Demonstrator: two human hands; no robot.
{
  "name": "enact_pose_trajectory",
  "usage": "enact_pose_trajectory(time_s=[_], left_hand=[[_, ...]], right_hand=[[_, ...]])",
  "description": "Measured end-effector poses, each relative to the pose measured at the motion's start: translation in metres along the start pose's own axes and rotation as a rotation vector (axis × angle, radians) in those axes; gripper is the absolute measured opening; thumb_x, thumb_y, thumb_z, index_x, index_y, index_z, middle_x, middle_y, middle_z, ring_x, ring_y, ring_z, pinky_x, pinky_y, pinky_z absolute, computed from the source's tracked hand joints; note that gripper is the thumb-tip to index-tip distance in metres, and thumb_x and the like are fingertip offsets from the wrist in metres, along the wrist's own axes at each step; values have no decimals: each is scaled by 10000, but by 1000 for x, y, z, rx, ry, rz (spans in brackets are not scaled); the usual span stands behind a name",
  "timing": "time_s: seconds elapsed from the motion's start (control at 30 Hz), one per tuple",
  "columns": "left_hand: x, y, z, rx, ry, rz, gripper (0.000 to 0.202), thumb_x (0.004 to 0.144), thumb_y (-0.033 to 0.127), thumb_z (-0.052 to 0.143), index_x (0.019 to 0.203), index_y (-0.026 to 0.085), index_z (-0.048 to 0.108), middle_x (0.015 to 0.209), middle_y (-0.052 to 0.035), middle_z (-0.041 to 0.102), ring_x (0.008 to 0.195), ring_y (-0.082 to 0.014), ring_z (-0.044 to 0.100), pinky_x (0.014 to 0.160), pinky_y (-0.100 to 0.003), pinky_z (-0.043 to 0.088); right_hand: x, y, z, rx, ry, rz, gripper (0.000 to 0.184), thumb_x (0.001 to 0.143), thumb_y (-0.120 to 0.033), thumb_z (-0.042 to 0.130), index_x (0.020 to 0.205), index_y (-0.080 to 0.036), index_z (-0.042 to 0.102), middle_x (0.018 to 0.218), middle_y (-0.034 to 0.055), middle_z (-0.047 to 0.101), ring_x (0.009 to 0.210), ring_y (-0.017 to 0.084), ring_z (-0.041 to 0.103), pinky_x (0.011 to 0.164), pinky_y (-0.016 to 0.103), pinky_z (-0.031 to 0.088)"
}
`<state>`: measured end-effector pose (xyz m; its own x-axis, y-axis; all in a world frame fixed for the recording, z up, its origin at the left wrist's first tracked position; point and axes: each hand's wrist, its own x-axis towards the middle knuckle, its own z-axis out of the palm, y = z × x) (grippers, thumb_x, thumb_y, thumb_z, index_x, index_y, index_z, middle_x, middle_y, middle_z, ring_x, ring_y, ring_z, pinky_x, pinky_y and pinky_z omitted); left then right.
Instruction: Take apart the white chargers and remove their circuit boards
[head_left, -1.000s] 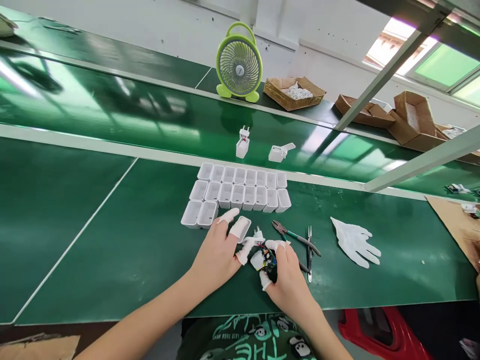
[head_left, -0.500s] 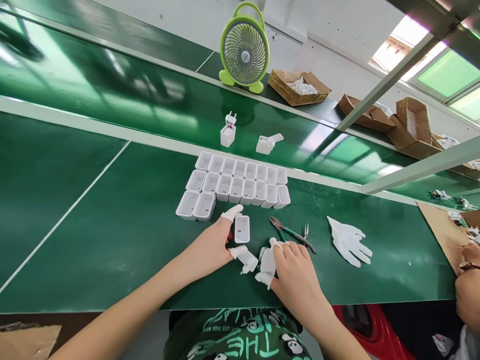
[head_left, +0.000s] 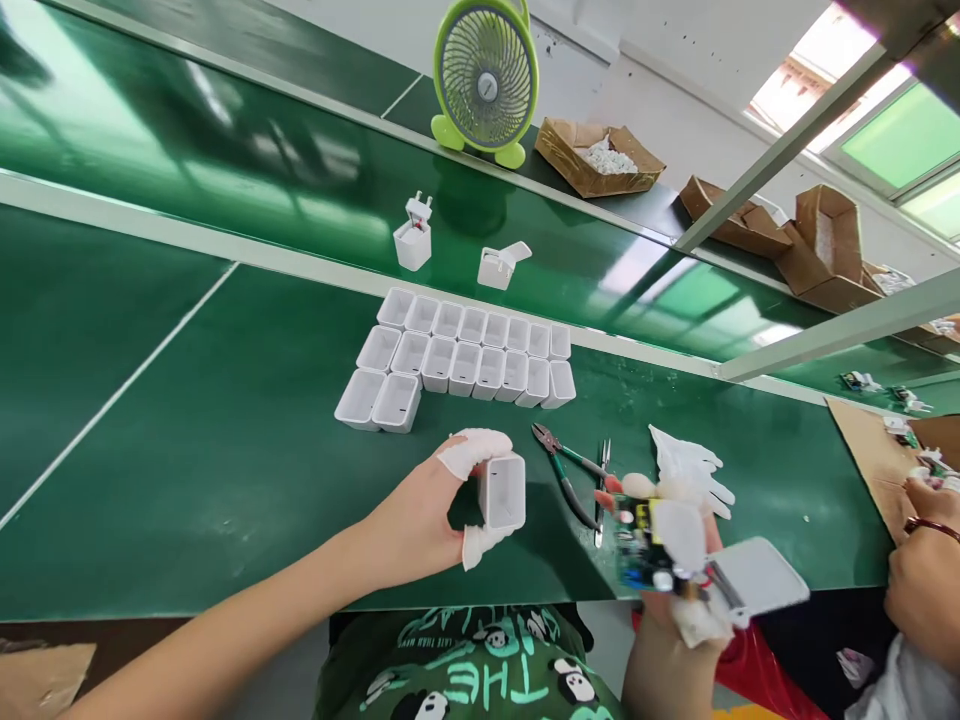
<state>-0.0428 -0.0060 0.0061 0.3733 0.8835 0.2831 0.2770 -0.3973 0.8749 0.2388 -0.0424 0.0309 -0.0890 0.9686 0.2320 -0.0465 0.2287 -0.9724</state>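
My left hand point(head_left: 420, 500), with white finger cots on thumb and finger, grips a white open-topped plastic case point(head_left: 506, 492) by its sides. To the right, my right hand point(head_left: 660, 606) holds a circuit board point(head_left: 636, 545) with yellow and blue parts. A flat white plastic cover point(head_left: 761, 580) hangs from the board's right end, near red wire. Motion blurs this hand and the board somewhat. Between my hands lie green-handled cutting pliers point(head_left: 564, 478) and metal tweezers point(head_left: 602, 490). A white glove point(head_left: 690, 462) lies just behind my right hand.
Several white cases point(head_left: 465, 370) stand in rows ahead. Behind them are a white plug unit point(head_left: 412, 243) and another with a tilted lid point(head_left: 496, 268). A green fan point(head_left: 486, 85) and cardboard boxes point(head_left: 600, 180) line the shelf. At right, another person's hand point(head_left: 930, 500) works over cardboard.
My right hand has swung right, bringing the circuit board and cover into plain view. My left hand has moved slightly right with the white case, now held between thumb and finger.
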Motion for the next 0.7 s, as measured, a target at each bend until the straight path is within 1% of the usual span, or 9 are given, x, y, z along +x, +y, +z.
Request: enact_pose_trajectory(time_s=[0.07, 0.13, 0.2, 0.3, 0.43, 0.53, 0.6, 0.67, 0.7], left_hand=[[-1, 0, 2, 33, -34, 96, 607, 829, 139, 685, 1376, 248, 445, 1272, -98, 598, 1160, -242, 631, 958, -372, 584], [-2, 1, 3, 53, -50, 182, 620, 862, 159, 683, 1416, 244, 419, 1321, -120, 568, 1210, -248, 601, 1000, -381, 564], [-2, 3, 2, 44, -76, 229, 636, 885, 178, 666, 1456, 245, 393, 1331, -126, 550, 1219, -247, 588, 1016, -386, 553], [-1, 6, 0, -27, -134, 233, 662, 885, 169, 639, 1485, 241, 369, 1307, -119, 533, 1178, -226, 601, 993, -358, 563], [0, 8, 0, -114, -156, 240, 666, 894, 171, 657, 1486, 246, 362, 1297, -109, 525, 1191, -213, 596, 1001, -332, 561], [-1, 8, 2, -133, -139, 261, 669, 896, 154, 641, 1492, 241, 352, 1302, -117, 522, 1212, -223, 582, 1020, -353, 559], [-1, 7, 2, -134, -131, 271, 670, 893, 145, 634, 1493, 236, 352, 1300, -125, 523, 1217, -235, 579, 1019, -371, 563], [-1, 6, 1, -129, -127, 276, 670, 894, 147, 635, 1496, 233, 353, 1296, -132, 524, 1209, -245, 584, 1004, -382, 574], [-1, 5, 1, -126, -125, 277, 669, 896, 151, 637, 1497, 232, 354, 1295, -135, 524, 1203, -249, 586, 994, -385, 580]], right_hand=[[-3, 10, 19, 123, -70, 18, 630, 769, -593, 813, 1329, -362, 640, 1260, 88, 750, 1201, 358, 703, 894, 491, 655], [-1, 15, 36, 170, -140, 73, 575, 782, -594, 802, 1280, -330, 688, 1271, 118, 745, 1160, 380, 721, 890, 527, 653], [3, 16, 45, 192, -179, 95, 554, 808, -609, 775, 1267, -308, 705, 1324, 134, 719, 1180, 385, 711, 950, 558, 624], [5, 16, 46, 176, -186, 63, 513, 844, -532, 785, 1293, -299, 700, 1346, 122, 709, 1244, 353, 681, 1057, 536, 568], [2, 19, 39, 107, -189, 85, 624, 755, -510, 875, 1316, -310, 688, 1350, 110, 708, 1256, 358, 672, 1070, 545, 560], [3, 18, 38, 94, -193, 74, 552, 832, -545, 793, 1318, -304, 689, 1342, 106, 712, 1280, 352, 656, 1078, 551, 554], [4, 16, 37, 88, -222, 48, 484, 904, -524, 719, 1339, -315, 676, 1363, 98, 701, 1298, 337, 646, 1081, 536, 554], [5, 13, 35, 39, -251, 39, 483, 920, -521, 696, 1358, -322, 661, 1399, 92, 678, 1319, 339, 629, 1105, 545, 533], [4, 12, 34, -5, -257, 52, 511, 897, -548, 712, 1351, -317, 667, 1399, 94, 678, 1326, 350, 621, 1122, 561, 515]])
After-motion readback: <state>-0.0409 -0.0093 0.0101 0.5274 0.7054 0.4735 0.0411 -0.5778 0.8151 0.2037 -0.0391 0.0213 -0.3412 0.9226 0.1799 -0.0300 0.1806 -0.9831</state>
